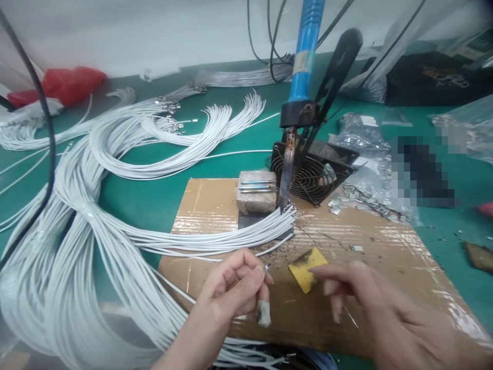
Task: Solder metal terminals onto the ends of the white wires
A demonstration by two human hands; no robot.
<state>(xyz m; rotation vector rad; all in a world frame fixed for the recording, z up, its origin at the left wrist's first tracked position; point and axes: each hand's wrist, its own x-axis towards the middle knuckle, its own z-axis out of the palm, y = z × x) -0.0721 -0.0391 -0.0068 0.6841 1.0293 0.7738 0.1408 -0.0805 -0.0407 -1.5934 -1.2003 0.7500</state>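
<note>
My left hand (241, 288) pinches a white cable (175, 288) close to its end. Small coloured wire tips poke out past the thumb and forefinger. One fingertip of this hand wears a white covering. My right hand (370, 298), somewhat blurred, is over the cardboard with its fingers apart and nothing visible in them. Its forefinger reaches to the edge of a yellow sponge (308, 267) with dark stains; touch or overlap, I cannot tell. A blue-handled soldering iron (304, 67) hangs tip down in a black clamp, above a bundle of white cable ends (269, 226).
Cardboard (208, 200) covers part of the green table (162, 200). Behind the iron stand a black fan (316, 174) and a block with solder-like rods (257, 200). Large white cable coils (80, 205) fill the left. Small metal connectors (377, 205) spill from plastic bags at right.
</note>
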